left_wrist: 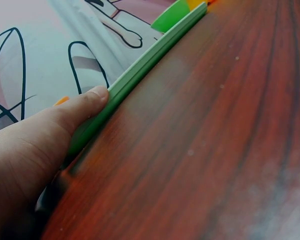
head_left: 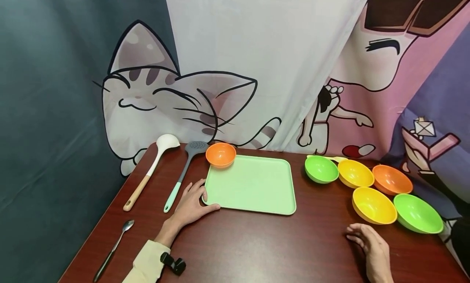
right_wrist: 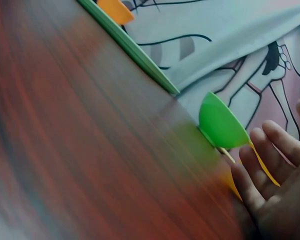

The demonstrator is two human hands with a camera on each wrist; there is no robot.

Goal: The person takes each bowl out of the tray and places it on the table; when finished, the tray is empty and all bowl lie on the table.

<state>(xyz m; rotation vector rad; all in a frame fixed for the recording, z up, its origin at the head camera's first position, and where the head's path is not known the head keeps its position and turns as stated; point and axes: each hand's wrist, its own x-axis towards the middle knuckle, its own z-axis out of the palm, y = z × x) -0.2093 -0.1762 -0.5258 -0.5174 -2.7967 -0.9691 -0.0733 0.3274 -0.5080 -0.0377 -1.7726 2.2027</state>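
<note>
A light green tray (head_left: 253,185) lies flat on the dark red wooden table. My left hand (head_left: 196,199) rests at its near left corner, thumb along the front edge and straight fingers against the left side. The left wrist view shows the thumb (left_wrist: 85,107) touching the tray's rim (left_wrist: 140,70). An orange bowl (head_left: 220,154) sits on the tray's far left corner. My right hand (head_left: 361,236) lies relaxed and empty on the table, just in front of a yellow bowl (head_left: 373,205). In the right wrist view its fingers (right_wrist: 270,160) are loose beside a green bowl (right_wrist: 220,122).
Right of the tray stand a green bowl (head_left: 321,169), a yellow bowl (head_left: 355,173), an orange bowl (head_left: 392,179) and a larger green bowl (head_left: 417,213). At left lie a white ladle (head_left: 152,169), a grey slotted spatula (head_left: 183,173) and a metal spoon (head_left: 114,248). A printed curtain hangs behind.
</note>
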